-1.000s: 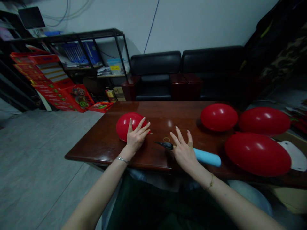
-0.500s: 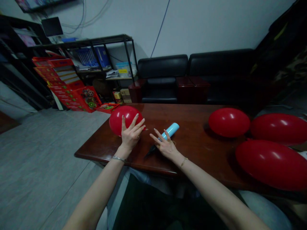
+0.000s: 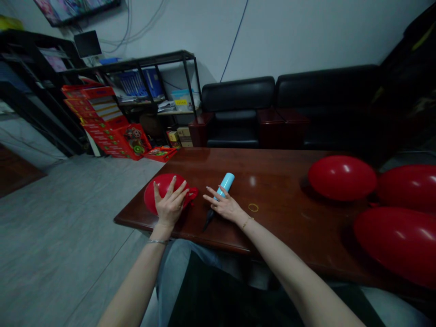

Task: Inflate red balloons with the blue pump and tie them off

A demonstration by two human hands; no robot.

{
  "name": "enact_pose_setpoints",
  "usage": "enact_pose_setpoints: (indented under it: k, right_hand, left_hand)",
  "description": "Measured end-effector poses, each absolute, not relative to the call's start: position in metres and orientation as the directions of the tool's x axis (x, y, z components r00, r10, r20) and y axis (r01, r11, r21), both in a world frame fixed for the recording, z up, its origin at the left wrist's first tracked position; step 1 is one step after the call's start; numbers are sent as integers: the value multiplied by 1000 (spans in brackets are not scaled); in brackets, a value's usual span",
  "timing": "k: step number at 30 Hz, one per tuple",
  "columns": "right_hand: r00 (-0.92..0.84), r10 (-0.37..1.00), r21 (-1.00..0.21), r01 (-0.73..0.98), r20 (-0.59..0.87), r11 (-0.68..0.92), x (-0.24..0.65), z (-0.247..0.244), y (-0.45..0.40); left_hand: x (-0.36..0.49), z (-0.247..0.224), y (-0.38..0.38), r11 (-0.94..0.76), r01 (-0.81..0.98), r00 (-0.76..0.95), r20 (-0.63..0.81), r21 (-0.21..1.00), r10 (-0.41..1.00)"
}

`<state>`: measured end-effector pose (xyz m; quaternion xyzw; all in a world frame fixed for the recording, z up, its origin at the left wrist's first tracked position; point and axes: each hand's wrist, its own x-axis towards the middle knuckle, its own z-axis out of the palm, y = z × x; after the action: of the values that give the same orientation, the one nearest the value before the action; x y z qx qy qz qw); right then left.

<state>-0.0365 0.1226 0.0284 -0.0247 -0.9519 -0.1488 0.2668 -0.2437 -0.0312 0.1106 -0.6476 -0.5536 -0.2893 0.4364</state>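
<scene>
My left hand [image 3: 169, 207] lies spread over a red balloon [image 3: 151, 195] at the left end of the brown table [image 3: 272, 168]. A crumpled red piece [image 3: 191, 194] shows at the balloon's right side. My right hand [image 3: 226, 206], fingers apart, is at a light blue cylinder [image 3: 227, 180] with a black tapered end [image 3: 209, 219]; whether it touches the cylinder is unclear. Right of that hand lies a thin yellow ring [image 3: 253, 207].
Three more red balloons [image 3: 342, 178] rest at the table's right end. Black sofas [image 3: 238, 97] stand behind the table. Stacked red boxes [image 3: 105, 131] and a black shelf [image 3: 153, 58] are at the back left.
The view has shifted a little. My left hand and the red balloon have come nearer the table's front left, and the crumpled red piece now shows. The yellow ring is now uncovered.
</scene>
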Motion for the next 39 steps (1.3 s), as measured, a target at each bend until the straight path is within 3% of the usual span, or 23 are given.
enact_pose_setpoints:
  k: [4, 11, 19, 27, 39]
  right_hand:
    - [-876, 24, 228, 152, 482, 962, -38, 34, 124]
    - [-912, 103, 170, 183, 397, 968, -31, 41, 119]
    - [-921, 174, 113, 226, 349, 968, -20, 41, 112]
    - [-902, 219, 53, 256, 373, 965, -11, 45, 104]
    - [-822, 366, -28, 394, 437, 919, 10, 38, 99]
  left_hand:
    - [-244, 107, -32, 15, 964, 230, 862, -265, 452]
    - [-223, 94, -25, -78, 983, 182, 866, -165, 466]
    - [-205, 92, -12, -99, 974, 226, 862, -204, 453]
    - [-193, 99, -5, -150, 972, 232, 857, -183, 461]
    - [-155, 114, 8, -201, 942, 331, 851, -270, 407]
